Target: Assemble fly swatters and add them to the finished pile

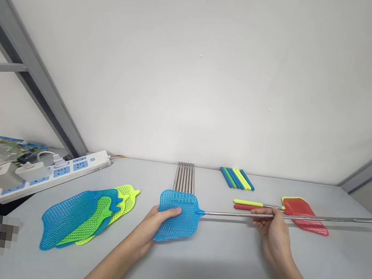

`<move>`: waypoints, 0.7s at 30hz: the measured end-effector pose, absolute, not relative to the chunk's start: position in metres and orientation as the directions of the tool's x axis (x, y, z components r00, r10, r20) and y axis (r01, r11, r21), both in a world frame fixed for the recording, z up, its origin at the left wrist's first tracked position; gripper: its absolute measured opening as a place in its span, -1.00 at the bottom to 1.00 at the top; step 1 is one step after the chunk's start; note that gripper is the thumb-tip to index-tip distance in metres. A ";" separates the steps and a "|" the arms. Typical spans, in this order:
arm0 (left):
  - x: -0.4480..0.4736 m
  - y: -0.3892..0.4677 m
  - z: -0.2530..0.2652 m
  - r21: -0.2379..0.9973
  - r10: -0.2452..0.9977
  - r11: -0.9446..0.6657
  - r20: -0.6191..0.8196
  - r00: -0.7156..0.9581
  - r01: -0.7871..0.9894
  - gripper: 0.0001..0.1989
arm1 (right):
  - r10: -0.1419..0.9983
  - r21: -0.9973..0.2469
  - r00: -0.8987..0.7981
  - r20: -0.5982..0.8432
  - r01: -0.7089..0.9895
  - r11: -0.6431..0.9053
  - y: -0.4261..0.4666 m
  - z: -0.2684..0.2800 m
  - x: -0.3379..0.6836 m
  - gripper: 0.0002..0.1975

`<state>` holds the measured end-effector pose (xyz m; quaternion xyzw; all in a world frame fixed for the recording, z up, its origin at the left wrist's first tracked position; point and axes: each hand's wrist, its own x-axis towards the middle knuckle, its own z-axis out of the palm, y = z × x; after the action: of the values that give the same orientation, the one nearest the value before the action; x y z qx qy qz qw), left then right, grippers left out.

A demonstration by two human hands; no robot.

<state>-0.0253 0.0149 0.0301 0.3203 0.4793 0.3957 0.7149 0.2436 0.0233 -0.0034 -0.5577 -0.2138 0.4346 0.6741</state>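
Blue perforated plastic flyswatter (184,227), left hand (148,229) pinching its head (186,205), right hand (276,230) clasping its slim silver metal rod (227,214)

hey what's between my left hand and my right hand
In the head view, the blue perforated plastic swatter paddle and part of its silver metal rod run from your left hand to your right hand, over the grey tabletop.

No text, label, brand or number can be read. On the white power strip (57,179), any print around the blue socket faces is too small to make out; the plastic packaging (13,150) at the left edge is too blurred to read. The blue fly swatter (178,227) shows no legible lettering.
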 end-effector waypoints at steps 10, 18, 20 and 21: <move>-0.026 0.016 0.027 0.846 0.879 0.473 -0.430 0.208 -0.247 -0.66 | 0.832 -0.942 0.516 -0.204 -0.336 -0.023 0.022 -0.002 0.239 -0.66; -0.026 0.017 0.025 0.847 0.878 0.474 -0.435 0.200 -0.238 -0.64 | 0.841 -0.945 0.494 -0.220 -0.323 -0.058 0.022 -0.002 0.239 -0.66; -0.026 0.017 0.026 0.850 0.879 0.471 -0.431 0.204 -0.234 -0.64 | 0.845 -0.944 0.487 -0.220 -0.325 -0.059 0.022 -0.002 0.239 -0.67; -0.025 0.016 0.026 0.851 0.879 0.471 -0.430 0.205 -0.232 -0.64 | 0.846 -0.943 0.485 -0.221 -0.327 -0.059 0.023 -0.003 0.240 -0.67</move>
<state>-0.0254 0.0164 0.0262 0.3294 0.4912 0.3950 0.7030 0.2396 0.0225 -0.0026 -0.5692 -0.2281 0.4532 0.6470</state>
